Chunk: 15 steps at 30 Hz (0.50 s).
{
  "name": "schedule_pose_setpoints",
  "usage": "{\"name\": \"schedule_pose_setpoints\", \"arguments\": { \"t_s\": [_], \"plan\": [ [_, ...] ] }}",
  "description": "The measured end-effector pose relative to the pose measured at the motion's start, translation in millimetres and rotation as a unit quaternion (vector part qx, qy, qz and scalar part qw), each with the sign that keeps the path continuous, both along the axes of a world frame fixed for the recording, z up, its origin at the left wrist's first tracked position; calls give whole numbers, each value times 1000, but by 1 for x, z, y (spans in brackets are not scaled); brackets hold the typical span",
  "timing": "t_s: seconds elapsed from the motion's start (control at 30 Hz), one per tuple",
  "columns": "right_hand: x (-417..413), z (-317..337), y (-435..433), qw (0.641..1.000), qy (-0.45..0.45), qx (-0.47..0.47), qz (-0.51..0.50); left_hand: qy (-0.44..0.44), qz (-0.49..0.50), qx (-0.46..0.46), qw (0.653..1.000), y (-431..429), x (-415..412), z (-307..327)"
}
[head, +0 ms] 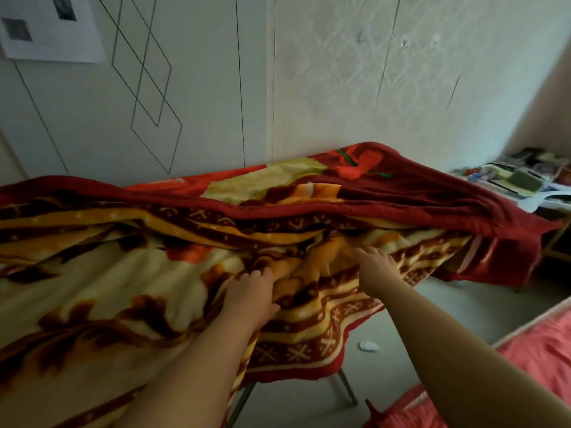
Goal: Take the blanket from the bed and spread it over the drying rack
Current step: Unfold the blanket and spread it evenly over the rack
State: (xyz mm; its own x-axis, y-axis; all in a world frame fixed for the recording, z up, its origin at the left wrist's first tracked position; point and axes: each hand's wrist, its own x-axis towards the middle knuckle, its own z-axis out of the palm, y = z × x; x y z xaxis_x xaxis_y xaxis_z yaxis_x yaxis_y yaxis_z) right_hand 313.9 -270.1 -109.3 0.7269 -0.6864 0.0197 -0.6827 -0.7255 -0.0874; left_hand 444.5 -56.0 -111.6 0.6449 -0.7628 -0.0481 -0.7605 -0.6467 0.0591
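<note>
A thick red, orange and cream patterned blanket (129, 257) lies draped over the drying rack, covering its top from the left edge to the right. Only two grey metal legs of the rack (347, 387) show under the blanket's front edge. My left hand (250, 291) rests on the blanket near the middle, fingers bent into a bunched fold. My right hand (375, 264) lies on the blanket just to the right, fingers stretched forward and flat on the cloth. A wrinkled ridge of fabric sits between both hands.
A pale wall with black line patterns stands right behind the rack. A cluttered low table (519, 183) is at the far right. The bed with a pink-red cover (537, 359) is at the lower right. A crumpled white scrap (368, 345) lies on the grey floor.
</note>
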Motion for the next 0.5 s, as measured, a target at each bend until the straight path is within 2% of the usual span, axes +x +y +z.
{"name": "schedule_pose_setpoints", "arguments": {
  "t_s": [0.13,0.37,0.5],
  "plan": [
    [-1,-3,-41,997,59,0,44,-11,34,-1,999,-21,-5,-8],
    [-8,-1,-87,990,-11,-73,124,-86,93,-10,992,-43,-27,-11],
    [-21,-7,-103,988,-26,-60,142,-100,116,-26,988,-49,-41,-13]
  ]
}}
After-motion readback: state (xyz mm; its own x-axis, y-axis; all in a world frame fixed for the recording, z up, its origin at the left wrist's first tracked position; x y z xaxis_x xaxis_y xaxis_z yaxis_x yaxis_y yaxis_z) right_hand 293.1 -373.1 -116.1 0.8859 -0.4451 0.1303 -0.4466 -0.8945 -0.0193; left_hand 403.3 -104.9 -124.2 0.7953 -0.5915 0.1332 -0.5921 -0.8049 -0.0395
